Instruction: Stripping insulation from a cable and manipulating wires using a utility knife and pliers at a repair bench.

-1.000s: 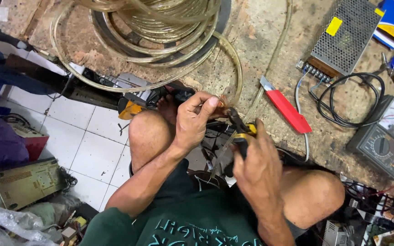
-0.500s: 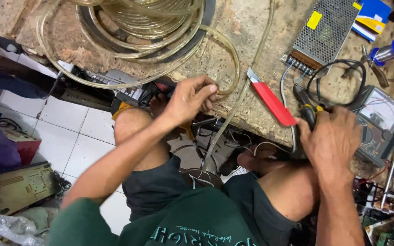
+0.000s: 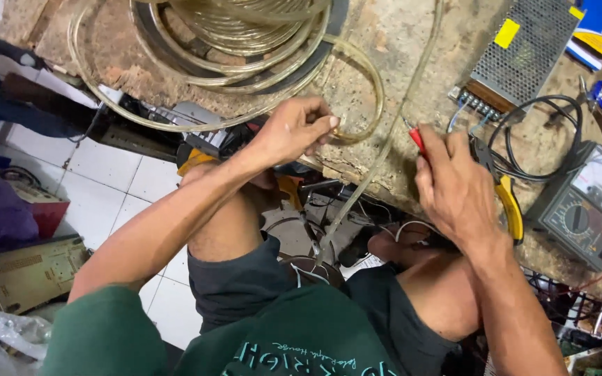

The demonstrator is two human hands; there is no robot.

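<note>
The left hand (image 3: 290, 129) pinches the clear flexible tube (image 3: 364, 76) between thumb and fingertips at the edge of the rough workbench (image 3: 398, 42), where the tube loops back toward the large coil (image 3: 245, 28); the coil's top is cut off by the frame. A loose run of tube slants down from the upper edge past the bench edge toward the lap.

The right hand (image 3: 454, 184) lies palm down on the bench over a red utility knife (image 3: 417, 139), of which only the tip shows beyond the fingers; whether the fingers actually clasp it cannot be told. Just beside that hand lie yellow-handled pliers (image 3: 508, 205), partly hidden under it. Further right sit a mesh-cased power supply (image 3: 527, 49), a black cable (image 3: 524, 139) and an analogue multimeter (image 3: 583, 209).
</note>
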